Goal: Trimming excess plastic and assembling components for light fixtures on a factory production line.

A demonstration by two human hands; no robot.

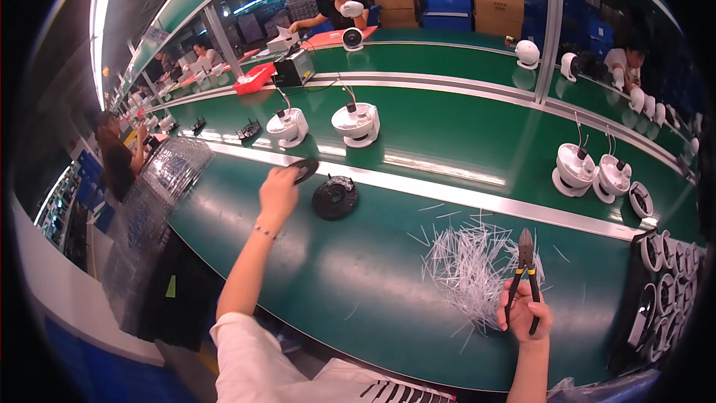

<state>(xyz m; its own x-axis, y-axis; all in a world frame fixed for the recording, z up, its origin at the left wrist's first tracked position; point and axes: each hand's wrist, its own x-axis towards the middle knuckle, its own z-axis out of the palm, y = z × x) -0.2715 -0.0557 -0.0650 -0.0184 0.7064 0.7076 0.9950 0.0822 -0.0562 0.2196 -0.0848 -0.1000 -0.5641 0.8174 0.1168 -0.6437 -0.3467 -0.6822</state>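
White dome housings (356,122) stand on the green conveyor (447,127), near cut white strips (470,265).

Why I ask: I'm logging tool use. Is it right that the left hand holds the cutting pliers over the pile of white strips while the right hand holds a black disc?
Not quite: the hands are swapped. In the head view the right hand holds the cutting pliers by the pile of white strips, and the left hand holds the black disc.

White short sleeve (237,333), wrist bracelet (263,231)
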